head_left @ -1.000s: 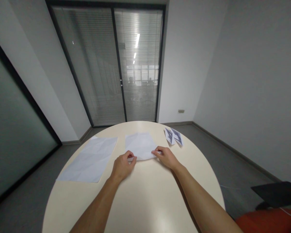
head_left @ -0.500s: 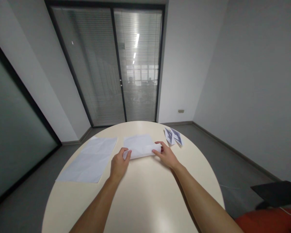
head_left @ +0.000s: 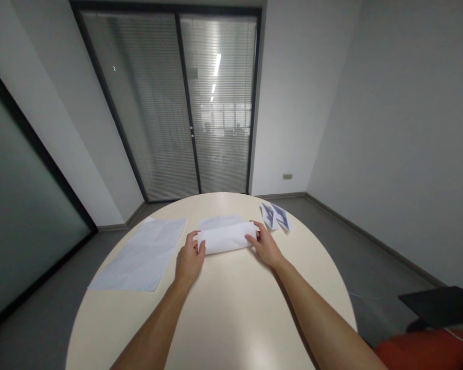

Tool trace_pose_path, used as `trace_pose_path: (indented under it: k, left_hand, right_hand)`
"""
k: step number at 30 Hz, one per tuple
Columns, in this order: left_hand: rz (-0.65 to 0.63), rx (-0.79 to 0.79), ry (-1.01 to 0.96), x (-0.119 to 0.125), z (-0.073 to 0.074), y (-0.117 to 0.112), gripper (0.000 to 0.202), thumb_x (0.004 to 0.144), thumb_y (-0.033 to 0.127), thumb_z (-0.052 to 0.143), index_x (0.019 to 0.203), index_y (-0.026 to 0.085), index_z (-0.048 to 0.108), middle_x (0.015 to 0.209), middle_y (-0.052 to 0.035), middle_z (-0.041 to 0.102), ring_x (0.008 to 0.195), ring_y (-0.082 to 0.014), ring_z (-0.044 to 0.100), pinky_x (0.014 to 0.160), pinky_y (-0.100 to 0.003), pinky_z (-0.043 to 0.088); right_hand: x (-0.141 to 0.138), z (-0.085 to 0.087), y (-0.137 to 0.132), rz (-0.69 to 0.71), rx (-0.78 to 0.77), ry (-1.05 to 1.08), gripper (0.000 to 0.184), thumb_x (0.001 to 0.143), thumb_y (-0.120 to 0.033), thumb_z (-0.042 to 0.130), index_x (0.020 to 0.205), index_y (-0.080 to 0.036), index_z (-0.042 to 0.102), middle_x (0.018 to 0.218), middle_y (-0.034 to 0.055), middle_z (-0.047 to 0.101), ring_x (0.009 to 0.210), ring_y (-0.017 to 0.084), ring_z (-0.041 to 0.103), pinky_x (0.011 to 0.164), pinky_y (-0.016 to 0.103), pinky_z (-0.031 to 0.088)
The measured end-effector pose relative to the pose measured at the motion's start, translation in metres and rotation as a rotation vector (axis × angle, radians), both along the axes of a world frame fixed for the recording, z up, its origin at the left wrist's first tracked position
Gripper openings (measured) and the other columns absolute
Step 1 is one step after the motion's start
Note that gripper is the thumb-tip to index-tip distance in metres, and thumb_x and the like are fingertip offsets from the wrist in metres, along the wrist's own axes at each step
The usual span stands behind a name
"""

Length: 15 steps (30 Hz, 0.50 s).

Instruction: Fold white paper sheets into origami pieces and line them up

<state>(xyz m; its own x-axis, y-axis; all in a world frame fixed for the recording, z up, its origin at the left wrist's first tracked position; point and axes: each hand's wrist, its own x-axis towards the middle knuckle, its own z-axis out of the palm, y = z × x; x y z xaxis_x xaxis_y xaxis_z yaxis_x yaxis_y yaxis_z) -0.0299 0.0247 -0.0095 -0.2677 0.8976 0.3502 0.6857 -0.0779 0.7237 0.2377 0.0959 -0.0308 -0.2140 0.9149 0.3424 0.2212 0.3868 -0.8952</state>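
Note:
A white sheet of paper lies across the middle of the table, its near part folded up and over in a wide band. My left hand grips the left end of that band between thumb and fingers. At the right end, my right hand pinches the paper, thumb in front and fingers behind. Beyond the band, a flat strip of the same sheet rests on the tabletop. To the left of my left hand lies a larger white paper stack, slightly creased.
The round cream table fills the lower middle. Two folded pieces of printed paper stand near its far right edge. A black panel and a red object are at the lower right. A glass door with blinds lies beyond.
The folded band has grown taller and moved slightly farther over the sheet, covering more of the flat part. Both hands keep hold of its ends, with the fingers slightly raised.

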Motion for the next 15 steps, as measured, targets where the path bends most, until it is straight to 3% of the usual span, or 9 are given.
trace_pose_path:
  k: [5, 9, 15]
  left_hand:
    - [0.016, 0.003, 0.002, -0.0026, -0.0041, 0.0025, 0.038, 0.097, 0.033, 0.053, 0.134, 0.023, 0.051, 0.093, -0.0059, 0.076, 0.080, -0.0209, 0.074, 0.071, -0.027, 0.051]
    - [0.044, -0.012, 0.034, -0.0028, -0.0050, 0.0024, 0.038, 0.100, 0.034, 0.051, 0.137, 0.023, 0.048, 0.109, -0.0106, 0.076, 0.091, -0.0219, 0.074, 0.076, -0.028, 0.051]
    - [0.062, -0.009, 0.058, -0.0027, -0.0052, 0.0019, 0.038, 0.100, 0.035, 0.051, 0.136, 0.023, 0.048, 0.106, -0.0098, 0.076, 0.090, -0.0218, 0.074, 0.076, -0.028, 0.051]
  right_hand:
    - [-0.0003, 0.0025, -0.0020, -0.027, -0.008, -0.032, 0.064, 0.091, -0.047, 0.060, 0.144, -0.018, 0.038, 0.088, 0.0028, 0.068, 0.076, 0.020, 0.062, 0.067, 0.031, 0.047]
    - [-0.0003, 0.0063, -0.0044, -0.070, -0.016, -0.081, 0.066, 0.090, -0.048, 0.062, 0.145, -0.019, 0.040, 0.070, -0.0054, 0.055, 0.062, 0.016, 0.049, 0.059, 0.028, 0.038]
    - [0.0006, 0.0042, -0.0028, -0.072, -0.016, -0.089, 0.067, 0.090, -0.049, 0.061, 0.145, -0.018, 0.040, 0.066, -0.0074, 0.048, 0.061, 0.016, 0.047, 0.058, 0.027, 0.035]
